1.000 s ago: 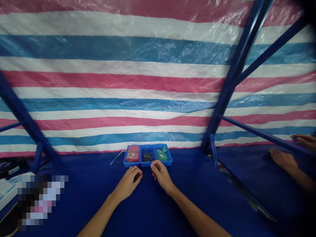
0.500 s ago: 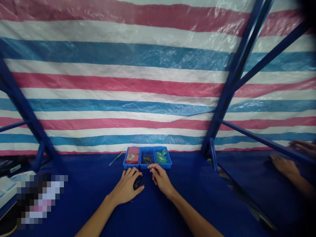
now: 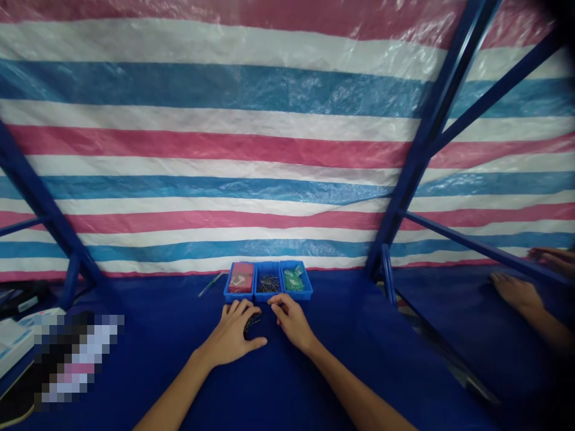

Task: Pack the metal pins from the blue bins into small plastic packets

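My left hand [image 3: 231,332] rests on the blue tabletop, its thumb spread wide from its curved fingers. A small cluster of dark, thin screws [image 3: 252,321] lies in the gap between thumb and fingers, partly hidden by the hand. Just to the right, my right hand [image 3: 290,317] is closed in a pinch, with thumb and index finger together on something too small to name. Its fingertips are close to the front of the middle blue bin [image 3: 268,297], which holds many similar screws [image 3: 268,284].
A left bin [image 3: 238,296] contains pink-red material with small pale pieces; a right bin [image 3: 303,295] contains green packets. A pen [image 3: 210,285] lies left of them. Blue metal posts [image 3: 399,197] rise at both sides. Another person's hand [image 3: 516,292] rests at far right.
My left thumb has spread farther from the fingers, and the screws lie gathered closer to the fingers. My right hand keeps its pinch with little movement. The view has tilted slightly.
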`<control>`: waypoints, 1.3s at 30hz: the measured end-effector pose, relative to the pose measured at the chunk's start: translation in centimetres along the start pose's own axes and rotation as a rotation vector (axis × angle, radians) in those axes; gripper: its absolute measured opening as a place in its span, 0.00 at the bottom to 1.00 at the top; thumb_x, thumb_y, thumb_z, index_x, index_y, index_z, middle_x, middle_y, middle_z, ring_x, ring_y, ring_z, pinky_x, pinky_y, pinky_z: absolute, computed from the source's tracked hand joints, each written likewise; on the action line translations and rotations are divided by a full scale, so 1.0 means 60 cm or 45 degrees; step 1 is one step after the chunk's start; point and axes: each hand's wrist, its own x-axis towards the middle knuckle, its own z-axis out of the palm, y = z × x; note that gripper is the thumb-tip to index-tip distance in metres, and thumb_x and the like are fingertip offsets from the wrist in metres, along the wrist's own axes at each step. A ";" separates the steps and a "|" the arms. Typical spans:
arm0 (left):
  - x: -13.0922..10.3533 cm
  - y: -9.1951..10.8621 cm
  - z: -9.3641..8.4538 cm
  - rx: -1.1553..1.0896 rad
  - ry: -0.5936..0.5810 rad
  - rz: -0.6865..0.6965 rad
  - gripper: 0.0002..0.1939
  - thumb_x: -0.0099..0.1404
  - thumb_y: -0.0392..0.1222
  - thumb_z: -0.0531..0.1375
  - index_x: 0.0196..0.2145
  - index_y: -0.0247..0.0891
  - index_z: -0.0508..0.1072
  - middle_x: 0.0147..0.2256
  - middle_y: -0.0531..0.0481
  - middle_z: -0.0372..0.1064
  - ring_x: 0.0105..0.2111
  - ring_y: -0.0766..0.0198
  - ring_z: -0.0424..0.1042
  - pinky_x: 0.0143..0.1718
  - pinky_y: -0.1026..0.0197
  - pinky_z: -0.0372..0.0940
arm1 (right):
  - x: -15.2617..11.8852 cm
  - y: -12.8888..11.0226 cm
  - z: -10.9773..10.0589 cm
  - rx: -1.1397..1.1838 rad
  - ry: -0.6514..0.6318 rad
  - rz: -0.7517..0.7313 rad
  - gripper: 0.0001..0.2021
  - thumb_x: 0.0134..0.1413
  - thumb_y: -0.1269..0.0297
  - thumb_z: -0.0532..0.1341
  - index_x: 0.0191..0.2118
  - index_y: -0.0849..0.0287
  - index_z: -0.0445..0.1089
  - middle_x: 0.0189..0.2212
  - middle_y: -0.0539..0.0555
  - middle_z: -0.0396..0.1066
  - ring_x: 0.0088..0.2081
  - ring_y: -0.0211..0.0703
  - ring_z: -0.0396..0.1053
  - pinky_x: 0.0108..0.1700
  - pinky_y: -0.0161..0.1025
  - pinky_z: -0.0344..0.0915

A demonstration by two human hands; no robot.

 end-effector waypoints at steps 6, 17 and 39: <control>0.005 -0.006 0.012 0.023 0.007 -0.053 0.17 0.75 0.56 0.59 0.57 0.51 0.73 0.52 0.47 0.69 0.52 0.49 0.67 0.52 0.46 0.60 | -0.001 -0.005 0.002 -0.017 -0.010 -0.013 0.13 0.66 0.50 0.61 0.43 0.55 0.74 0.36 0.51 0.72 0.23 0.36 0.65 0.26 0.36 0.62; 0.009 -0.004 0.005 0.028 -0.002 -0.041 0.18 0.73 0.58 0.62 0.55 0.51 0.75 0.51 0.48 0.69 0.50 0.51 0.67 0.51 0.49 0.61 | -0.005 -0.012 0.003 -0.120 0.071 0.013 0.15 0.70 0.49 0.56 0.36 0.54 0.66 0.27 0.46 0.69 0.20 0.36 0.63 0.24 0.34 0.60; 0.012 -0.012 0.008 -0.077 -0.013 -0.040 0.12 0.78 0.51 0.57 0.51 0.49 0.77 0.48 0.48 0.70 0.48 0.53 0.68 0.49 0.51 0.61 | 0.002 -0.020 0.001 0.028 0.073 0.139 0.21 0.68 0.44 0.57 0.30 0.55 0.65 0.20 0.44 0.59 0.19 0.36 0.57 0.22 0.34 0.54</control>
